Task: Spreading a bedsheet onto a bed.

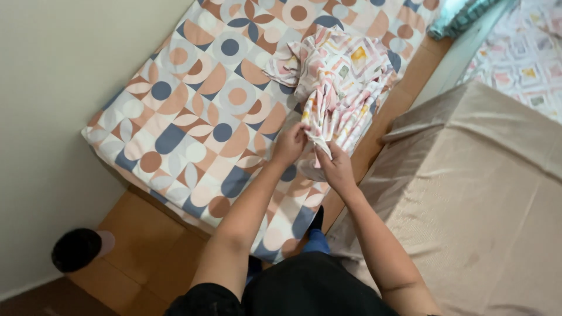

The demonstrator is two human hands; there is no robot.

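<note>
Crumpled pink-and-white patterned cotton cloth [339, 82] lay on the mattress in its geometric orange-and-blue sheet [193, 117], near its right edge, left hand [290, 143] and right hand [335, 167] both pinching its near hem; seemingly light, limp, best gripped at corners.

We see a mattress sheet [193, 117] patterned in peach, blue-grey and cream circles and petals, a crumpled cloth [342, 82] striped pink, white and yellow, and a plain beige bedcover [468, 193].
</note>
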